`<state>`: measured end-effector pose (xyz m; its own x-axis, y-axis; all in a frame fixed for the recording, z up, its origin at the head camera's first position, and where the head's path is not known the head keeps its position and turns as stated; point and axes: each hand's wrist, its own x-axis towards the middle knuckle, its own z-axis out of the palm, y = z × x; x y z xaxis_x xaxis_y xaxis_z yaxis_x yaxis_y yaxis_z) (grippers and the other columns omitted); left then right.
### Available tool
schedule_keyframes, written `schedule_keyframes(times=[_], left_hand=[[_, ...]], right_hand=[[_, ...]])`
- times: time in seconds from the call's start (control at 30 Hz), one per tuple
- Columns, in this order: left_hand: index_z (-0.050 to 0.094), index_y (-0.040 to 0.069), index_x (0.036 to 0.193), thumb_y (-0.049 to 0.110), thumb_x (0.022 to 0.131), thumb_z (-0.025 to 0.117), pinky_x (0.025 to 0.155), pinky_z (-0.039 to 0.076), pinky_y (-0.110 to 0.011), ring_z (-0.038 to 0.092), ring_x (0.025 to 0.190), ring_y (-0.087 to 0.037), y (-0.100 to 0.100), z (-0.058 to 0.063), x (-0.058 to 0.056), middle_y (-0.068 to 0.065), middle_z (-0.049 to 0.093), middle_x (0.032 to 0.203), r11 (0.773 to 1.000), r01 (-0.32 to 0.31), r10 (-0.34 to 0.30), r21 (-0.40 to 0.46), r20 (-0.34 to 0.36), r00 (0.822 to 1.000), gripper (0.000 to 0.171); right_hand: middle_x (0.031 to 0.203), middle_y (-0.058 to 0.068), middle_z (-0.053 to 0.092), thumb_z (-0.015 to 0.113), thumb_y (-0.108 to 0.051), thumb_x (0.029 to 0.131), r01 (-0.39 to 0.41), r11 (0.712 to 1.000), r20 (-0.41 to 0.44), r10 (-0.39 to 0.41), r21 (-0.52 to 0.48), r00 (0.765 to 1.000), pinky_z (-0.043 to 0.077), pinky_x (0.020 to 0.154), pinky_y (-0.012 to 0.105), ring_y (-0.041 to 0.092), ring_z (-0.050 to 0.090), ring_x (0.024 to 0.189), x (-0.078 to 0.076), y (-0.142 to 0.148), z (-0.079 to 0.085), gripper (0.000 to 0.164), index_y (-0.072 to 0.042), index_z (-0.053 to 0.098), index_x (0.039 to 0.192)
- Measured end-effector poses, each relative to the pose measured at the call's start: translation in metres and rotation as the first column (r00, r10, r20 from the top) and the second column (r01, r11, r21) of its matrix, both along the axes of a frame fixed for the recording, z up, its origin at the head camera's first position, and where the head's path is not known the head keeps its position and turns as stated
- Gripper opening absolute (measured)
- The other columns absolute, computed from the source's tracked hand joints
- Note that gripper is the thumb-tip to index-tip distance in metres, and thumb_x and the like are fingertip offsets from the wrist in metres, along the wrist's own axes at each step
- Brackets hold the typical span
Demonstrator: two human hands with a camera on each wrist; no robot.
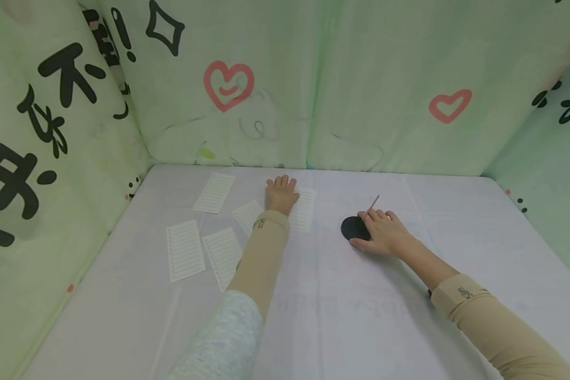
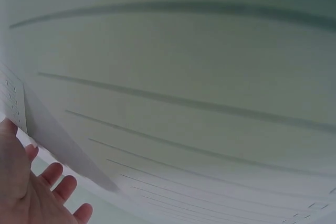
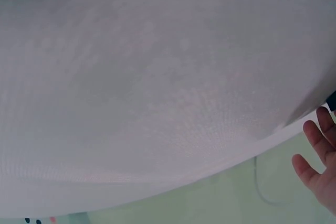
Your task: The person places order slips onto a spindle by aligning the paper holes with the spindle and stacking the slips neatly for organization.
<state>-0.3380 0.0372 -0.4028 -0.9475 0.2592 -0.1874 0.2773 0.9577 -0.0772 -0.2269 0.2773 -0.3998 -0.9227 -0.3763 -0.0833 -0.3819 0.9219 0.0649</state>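
Several white lined paper sheets lie on the table. My left hand (image 1: 281,198) reaches across them to the far side, fingers spread, between a sheet partly behind the forearm (image 1: 248,215) and the sheet to its right (image 1: 305,211). In the left wrist view, printed lines fill much of the picture and the hand (image 2: 39,187) shows at lower left; contact with paper cannot be told. My right hand (image 1: 383,232) holds a black round object (image 1: 353,228), thumb at its near side and fingers at its far side. A thin stick (image 1: 371,206) slants up beside the fingers; its lower end is hidden.
Further sheets lie at the left: one at the back (image 1: 215,193), one in front (image 1: 185,250) and one beside it (image 1: 222,256), partly behind the left sleeve. Pale green curtains (image 1: 275,116) with drawn hearts and black writing surround the white table (image 1: 323,316).
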Motion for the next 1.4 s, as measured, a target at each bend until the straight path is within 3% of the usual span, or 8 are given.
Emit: schedule_keyframes(times=[0.47, 0.77, 1.07, 1.23, 1.4], left_hand=[[0.018, 0.011, 0.143, 0.041, 0.097, 0.036, 0.110, 0.014, -0.045, 0.018, 0.134, -0.025, -0.0027, 0.0054, 0.0059, -0.009, 0.021, 0.147, 0.996, -0.013, 0.012, 0.088, 0.015, 1.000, 0.058], [0.033, 0.008, 0.133, 0.034, 0.096, 0.040, 0.109, 0.017, -0.043, 0.028, 0.123, -0.023, 0.0001, 0.0020, 0.0040, -0.007, 0.034, 0.131, 0.991, -0.026, 0.028, 0.129, -0.016, 0.999, 0.046], [0.034, 0.009, 0.133, 0.028, 0.096, 0.040, 0.109, 0.016, -0.044, 0.028, 0.125, -0.024, 0.0014, 0.0059, 0.0087, -0.008, 0.033, 0.135, 0.994, 0.017, -0.011, 0.106, -0.059, 0.998, 0.042], [0.029, 0.011, 0.137, 0.031, 0.099, 0.037, 0.109, 0.015, -0.044, 0.024, 0.130, -0.024, 0.0031, 0.0036, 0.0061, -0.007, 0.030, 0.139, 0.998, 0.036, -0.033, 0.047, -0.053, 0.998, 0.044], [0.031, 0.011, 0.134, 0.024, 0.101, 0.032, 0.108, 0.018, -0.045, 0.028, 0.128, -0.024, 0.0036, 0.0012, 0.0072, -0.007, 0.034, 0.135, 0.998, 0.067, -0.065, 0.015, -0.121, 0.991, 0.036]], right_hand=[[0.123, 0.024, 0.046, 0.048, -0.056, 0.085, -0.001, 1.000, 0.000, 0.001, 0.002, 1.000, 0.030, 0.094, 0.056, 0.040, 0.043, 0.113, -0.0004, -0.0007, -0.0004, 0.075, 0.005, 0.041, 0.129], [0.122, 0.024, 0.047, 0.049, -0.054, 0.085, -0.009, 1.000, -0.005, 0.009, 0.000, 1.000, 0.030, 0.094, 0.056, 0.040, 0.043, 0.112, 0.0001, -0.0026, 0.0007, 0.073, 0.005, 0.041, 0.128], [0.123, 0.024, 0.047, 0.049, -0.054, 0.086, -0.009, 1.000, -0.010, 0.009, 0.003, 1.000, 0.030, 0.094, 0.056, 0.040, 0.043, 0.113, -0.0002, -0.0018, 0.0008, 0.074, 0.005, 0.041, 0.128], [0.122, 0.024, 0.046, 0.049, -0.054, 0.085, -0.007, 1.000, -0.006, 0.007, 0.003, 1.000, 0.030, 0.094, 0.057, 0.040, 0.043, 0.112, -0.0002, -0.0009, -0.0003, 0.074, 0.006, 0.041, 0.128], [0.122, 0.024, 0.046, 0.049, -0.054, 0.086, -0.002, 1.000, 0.001, 0.002, 0.002, 1.000, 0.030, 0.095, 0.057, 0.039, 0.043, 0.113, -0.0003, -0.0004, -0.0011, 0.074, 0.006, 0.041, 0.129]])
